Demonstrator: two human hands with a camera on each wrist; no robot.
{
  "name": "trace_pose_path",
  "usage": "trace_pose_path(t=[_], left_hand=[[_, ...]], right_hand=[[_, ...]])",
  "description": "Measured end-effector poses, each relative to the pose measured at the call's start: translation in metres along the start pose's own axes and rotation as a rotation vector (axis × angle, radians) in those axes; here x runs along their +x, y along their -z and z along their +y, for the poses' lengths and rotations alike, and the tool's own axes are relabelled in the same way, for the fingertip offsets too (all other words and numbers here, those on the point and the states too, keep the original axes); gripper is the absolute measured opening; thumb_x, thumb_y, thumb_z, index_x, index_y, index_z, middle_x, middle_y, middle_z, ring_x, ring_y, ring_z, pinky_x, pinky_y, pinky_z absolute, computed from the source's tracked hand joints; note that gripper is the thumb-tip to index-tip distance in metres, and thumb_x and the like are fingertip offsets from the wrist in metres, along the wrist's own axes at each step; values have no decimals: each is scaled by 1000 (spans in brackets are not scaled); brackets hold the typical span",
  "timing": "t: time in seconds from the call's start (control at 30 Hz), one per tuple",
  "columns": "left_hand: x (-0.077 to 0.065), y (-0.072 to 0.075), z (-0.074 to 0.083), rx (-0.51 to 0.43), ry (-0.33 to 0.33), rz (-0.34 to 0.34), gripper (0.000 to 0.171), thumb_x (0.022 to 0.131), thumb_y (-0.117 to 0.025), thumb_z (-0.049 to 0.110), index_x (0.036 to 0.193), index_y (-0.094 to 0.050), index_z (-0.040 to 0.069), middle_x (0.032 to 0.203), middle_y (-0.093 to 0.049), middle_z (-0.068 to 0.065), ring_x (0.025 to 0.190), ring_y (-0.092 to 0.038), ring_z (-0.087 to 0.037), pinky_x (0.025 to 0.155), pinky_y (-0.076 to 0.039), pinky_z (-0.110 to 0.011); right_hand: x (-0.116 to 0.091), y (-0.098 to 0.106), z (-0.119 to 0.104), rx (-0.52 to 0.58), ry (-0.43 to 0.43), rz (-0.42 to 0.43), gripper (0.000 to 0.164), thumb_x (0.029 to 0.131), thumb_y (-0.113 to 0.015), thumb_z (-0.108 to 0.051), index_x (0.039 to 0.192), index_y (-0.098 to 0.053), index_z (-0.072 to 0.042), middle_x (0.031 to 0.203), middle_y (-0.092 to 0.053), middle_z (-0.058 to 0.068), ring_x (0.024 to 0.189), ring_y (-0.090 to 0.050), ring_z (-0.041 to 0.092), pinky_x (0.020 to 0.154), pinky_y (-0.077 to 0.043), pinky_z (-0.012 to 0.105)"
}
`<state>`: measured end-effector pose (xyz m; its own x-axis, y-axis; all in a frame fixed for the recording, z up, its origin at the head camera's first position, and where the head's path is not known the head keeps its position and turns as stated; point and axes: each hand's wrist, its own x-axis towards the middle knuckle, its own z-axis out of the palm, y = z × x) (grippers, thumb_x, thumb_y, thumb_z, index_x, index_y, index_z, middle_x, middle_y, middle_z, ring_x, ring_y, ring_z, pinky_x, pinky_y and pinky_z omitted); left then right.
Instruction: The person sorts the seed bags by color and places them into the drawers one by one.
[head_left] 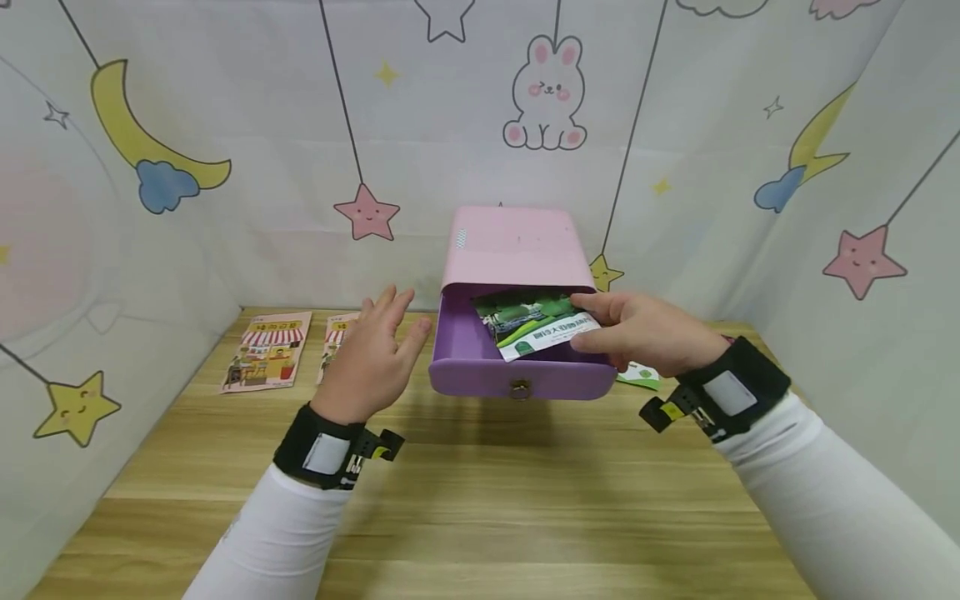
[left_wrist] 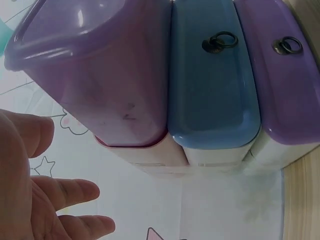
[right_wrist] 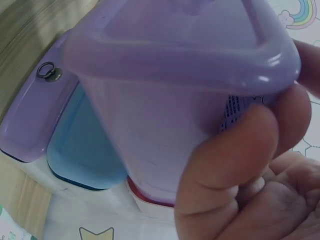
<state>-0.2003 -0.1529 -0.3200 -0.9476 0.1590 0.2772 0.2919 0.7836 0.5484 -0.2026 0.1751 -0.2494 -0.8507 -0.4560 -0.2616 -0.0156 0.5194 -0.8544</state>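
Note:
My right hand point(head_left: 648, 333) pinches the right end of a flat green-and-white printed card point(head_left: 528, 321); I cannot tell if it is a booklet. The card lies tilted over the opening of a pulled-out purple drawer point(head_left: 465, 377), the top one in a pink-topped cabinet point(head_left: 517, 246). In the right wrist view, curled fingers point(right_wrist: 225, 155) are at the drawer's side, and only a dark printed bit of the card shows. Left of the drawer, my left hand point(head_left: 371, 354) is held with fingers spread, touching nothing.
Below the open drawer are a closed blue drawer point(left_wrist: 215, 95) and a closed purple drawer point(left_wrist: 287, 95) with ring pulls. Pink illustrated booklets point(head_left: 267, 352) lie on the wooden table point(head_left: 525, 500) at left. A green-and-white item point(head_left: 639, 375) lies right of the cabinet. Patterned cloth point(head_left: 285, 125) hangs behind.

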Motion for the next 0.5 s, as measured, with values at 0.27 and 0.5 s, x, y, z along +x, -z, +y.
trace_pose_path(t=[0.27, 0.5], left_hand=[[5, 11, -3, 88, -18, -41, 64, 100, -33, 53, 152, -30, 15, 160, -17, -19, 144, -9, -52, 113, -10, -70], [5, 16, -5, 134, -21, -67, 68, 99, -31, 57, 152, -29, 15, 160, -17, -19, 144, -7, -53, 112, -7, -71]], right_hand=[[1, -9, -5, -283, -23, 131, 82, 86, -67, -48, 151, -32, -13, 130, -55, 10, 92, -59, 16, 74, -49, 26], [2, -21, -13, -570, -25, 261, 81, 82, -67, -56, 147, -41, -14, 128, -59, 10, 106, -53, 22, 88, -44, 32]])
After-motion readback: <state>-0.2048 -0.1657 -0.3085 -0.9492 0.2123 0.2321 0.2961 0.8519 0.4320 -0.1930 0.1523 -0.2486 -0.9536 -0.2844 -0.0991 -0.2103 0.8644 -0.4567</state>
